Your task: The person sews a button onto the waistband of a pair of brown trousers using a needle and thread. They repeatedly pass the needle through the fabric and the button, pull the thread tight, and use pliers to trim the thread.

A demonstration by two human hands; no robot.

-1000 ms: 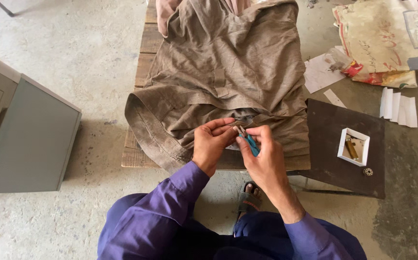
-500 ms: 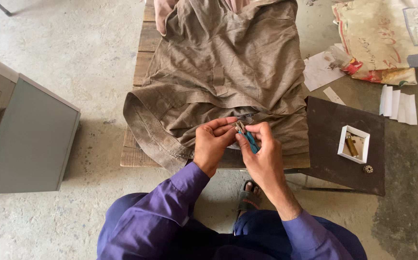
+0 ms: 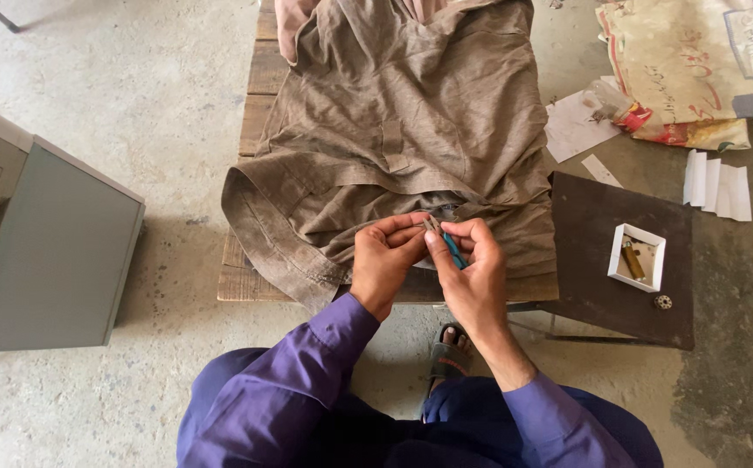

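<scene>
A brown garment point(image 3: 411, 130) lies spread over a low wooden table point(image 3: 259, 78). My left hand point(image 3: 383, 260) pinches a fold of the garment at its near edge. My right hand point(image 3: 472, 277) grips a small blue-handled thread snipper point(image 3: 451, 247), whose metal tips meet the cloth right beside my left fingertips. Both hands touch each other over the table's front edge. Purple sleeves cover my forearms.
A grey metal cabinet point(image 3: 42, 251) stands at the left. A dark board point(image 3: 619, 260) to the right carries a small white box point(image 3: 636, 257) with a brass piece and a bobbin point(image 3: 662, 302). Papers and a printed sack point(image 3: 688, 69) lie at the far right. My sandalled foot point(image 3: 450, 351) is below.
Both hands have shifted very slightly, with the snipper tips staying at the fold of cloth. The garment has hardly moved.
</scene>
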